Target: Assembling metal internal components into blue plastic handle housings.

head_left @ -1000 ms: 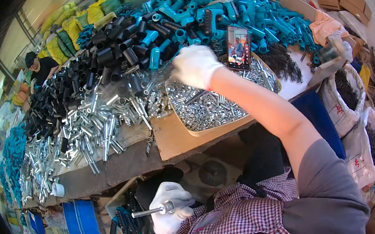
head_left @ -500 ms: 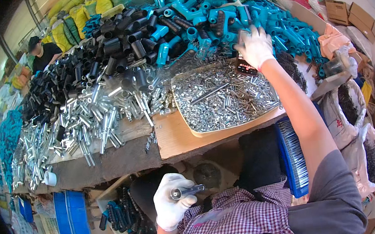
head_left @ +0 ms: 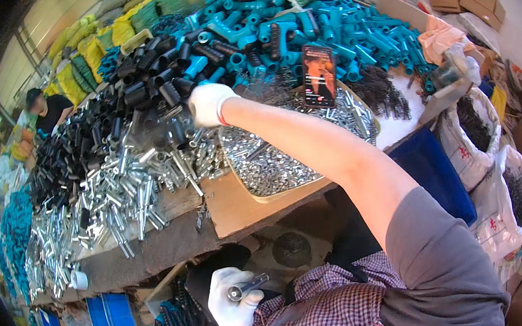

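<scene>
My white-gloved left hand [head_left: 230, 307] is closed around a short dark tube with a metal end [head_left: 250, 286], held low in front of the checked apron [head_left: 337, 303]. My right hand [head_left: 211, 105], also gloved, is stretched across the bench to the edge of the heap of black plastic sleeves [head_left: 143, 94]. Its fingers are smeared and turned away, so whether it grips a sleeve is hidden. Under my right forearm lies a shallow tray [head_left: 272, 197] of small metal parts. A phone with a lit screen [head_left: 319, 76] leans upright at the tray's far side.
Shiny metal tubes [head_left: 137, 191] lie loose on the left of the bench. Teal plastic housings [head_left: 349, 31] are heaped at the back. A blue bin [head_left: 435, 171] and sacks of dark springs [head_left: 497, 205] stand to the right. A basket of dark parts [head_left: 185, 315] sits below; another person [head_left: 49, 111] is far left.
My right hand has left the phone and swung left to the black sleeves. The phone now stands fully in sight. My left hand keeps the tube, and the whole view has shifted slightly.
</scene>
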Demonstrator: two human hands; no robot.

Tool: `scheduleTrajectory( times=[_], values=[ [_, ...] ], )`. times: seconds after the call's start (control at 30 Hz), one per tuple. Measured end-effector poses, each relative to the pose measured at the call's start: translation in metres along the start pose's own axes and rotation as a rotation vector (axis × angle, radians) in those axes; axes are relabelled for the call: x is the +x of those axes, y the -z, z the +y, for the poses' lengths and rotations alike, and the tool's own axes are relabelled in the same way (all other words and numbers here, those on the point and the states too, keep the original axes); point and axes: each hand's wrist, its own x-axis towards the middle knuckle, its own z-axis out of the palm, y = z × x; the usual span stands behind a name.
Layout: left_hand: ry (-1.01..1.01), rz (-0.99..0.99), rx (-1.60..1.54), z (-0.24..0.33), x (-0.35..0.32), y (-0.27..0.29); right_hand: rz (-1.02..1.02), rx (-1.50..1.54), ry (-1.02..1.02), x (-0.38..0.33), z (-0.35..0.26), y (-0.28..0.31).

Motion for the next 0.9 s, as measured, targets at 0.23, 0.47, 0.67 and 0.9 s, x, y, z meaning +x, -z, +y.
scheduleTrajectory(
  times=[0.23,0.47,0.67,0.9],
  values=[
    [0.054,0.007,-0.031,-0.006,0.006,-0.006,0.471,0.403,0.003,0.0,0.045,0.043],
    [0.182,0.033,-0.109,0.001,0.008,-0.008,0.614,0.245,0.169,-0.008,0.066,0.024],
    [0.329,0.071,-0.166,-0.003,0.002,0.0,0.69,0.541,0.1,-0.013,0.047,0.024],
    [0.18,0.202,-0.278,-0.017,0.025,0.004,0.682,0.631,0.009,-0.033,0.031,0.029]
  ],
)
